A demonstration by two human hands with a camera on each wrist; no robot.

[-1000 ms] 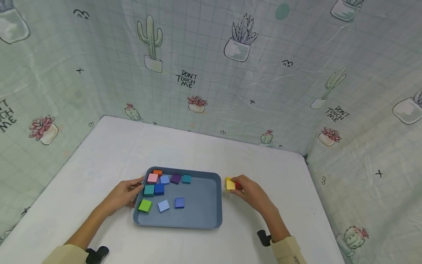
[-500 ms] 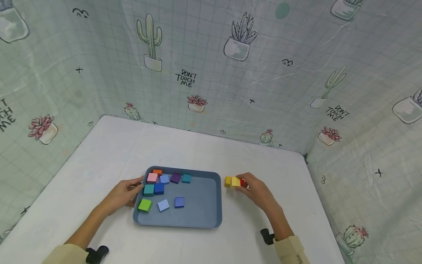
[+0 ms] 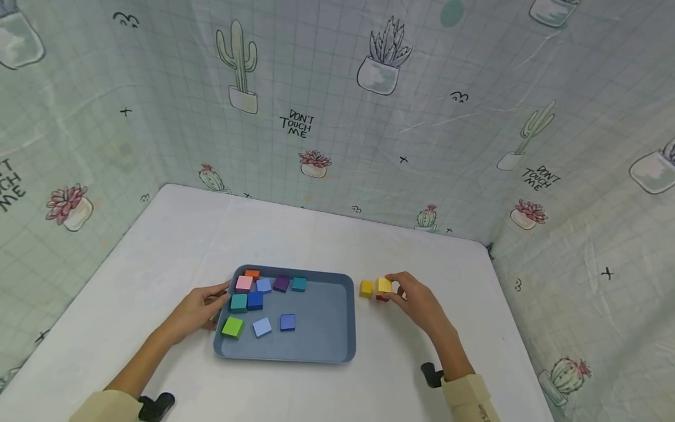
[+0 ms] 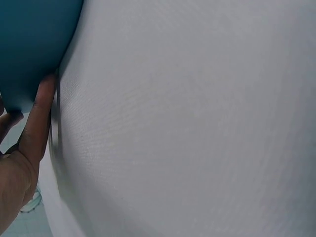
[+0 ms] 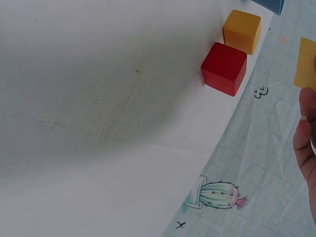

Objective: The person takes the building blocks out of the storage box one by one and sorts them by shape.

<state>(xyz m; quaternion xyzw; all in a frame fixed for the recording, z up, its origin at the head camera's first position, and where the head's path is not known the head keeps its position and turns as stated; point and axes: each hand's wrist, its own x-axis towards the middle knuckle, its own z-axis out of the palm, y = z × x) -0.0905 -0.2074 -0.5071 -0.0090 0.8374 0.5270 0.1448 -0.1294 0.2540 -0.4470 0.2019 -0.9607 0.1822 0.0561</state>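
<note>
My right hand (image 3: 419, 299) pinches a pale yellow cube (image 3: 384, 285) between thumb and fingers. The held cube is raised above a red cube (image 5: 224, 68) on the table. Beside the red cube rests a deeper yellow cube (image 3: 366, 289), near the tray's right side. At the right wrist view's edge, the held cube (image 5: 305, 64) is partly cut off. My left hand (image 3: 192, 313) touches the left side of the blue-grey tray (image 3: 327, 316) with extended fingers. In the left wrist view, a fingertip (image 4: 45, 86) rests against the tray's outer wall (image 4: 37, 44).
In the tray lie several blocks, among them a green block (image 3: 232, 327), a pink block (image 3: 244, 283), a purple block (image 3: 282, 283) and a dark blue block (image 3: 255, 300). A white cloth covers the table (image 3: 295, 234). Behind hangs a cactus-print curtain (image 3: 337, 117).
My right hand has carried the pale yellow cube right and upward, away from the other yellow cube, to above the red one. The left hand and tray have stayed put.
</note>
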